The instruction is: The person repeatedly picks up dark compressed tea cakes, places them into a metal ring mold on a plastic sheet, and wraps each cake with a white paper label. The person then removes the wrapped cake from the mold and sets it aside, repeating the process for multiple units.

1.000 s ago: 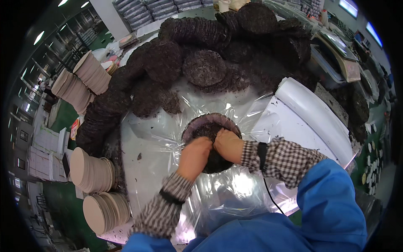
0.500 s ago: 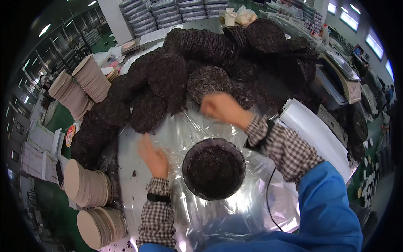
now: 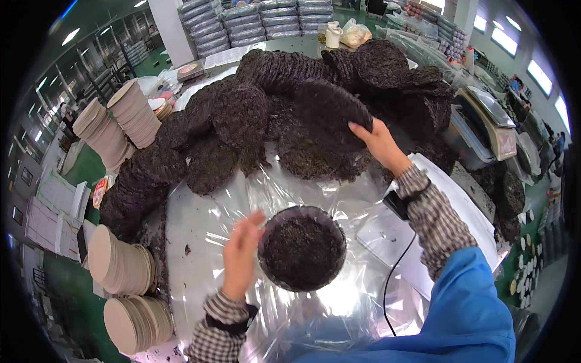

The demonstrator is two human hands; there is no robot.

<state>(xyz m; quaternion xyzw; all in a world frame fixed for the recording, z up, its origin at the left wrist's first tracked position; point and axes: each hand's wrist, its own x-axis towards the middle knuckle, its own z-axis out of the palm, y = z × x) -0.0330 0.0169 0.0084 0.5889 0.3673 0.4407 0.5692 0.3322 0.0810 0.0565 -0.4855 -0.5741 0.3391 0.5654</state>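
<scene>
My right hand (image 3: 377, 140) grips the edge of a round, purple-black dried seaweed cake (image 3: 331, 112), its thumb on the near side and the cake tilted up in front of the heaps. Below it, a round clear-walled container (image 3: 302, 285) stands on the plastic-covered table, with dark dried seaweed (image 3: 301, 251) inside. At the container's left rim is my left hand (image 3: 240, 248), slightly blurred, fingers extended and holding nothing; I cannot tell whether it touches the rim. More seaweed cakes (image 3: 242, 115) lean and lie in a curved heap beyond both hands.
Stacks of round pale discs (image 3: 121, 260) stand along the left edge. On the right are a white sheet (image 3: 423, 206), a black cable (image 3: 390, 284) and a scale (image 3: 493, 112) above a clear bin. A white jar (image 3: 333, 34) stands at the back.
My right hand has moved right and now holds a seaweed cake raised from the heap. The left hand has come from the table's left part to the container's rim.
</scene>
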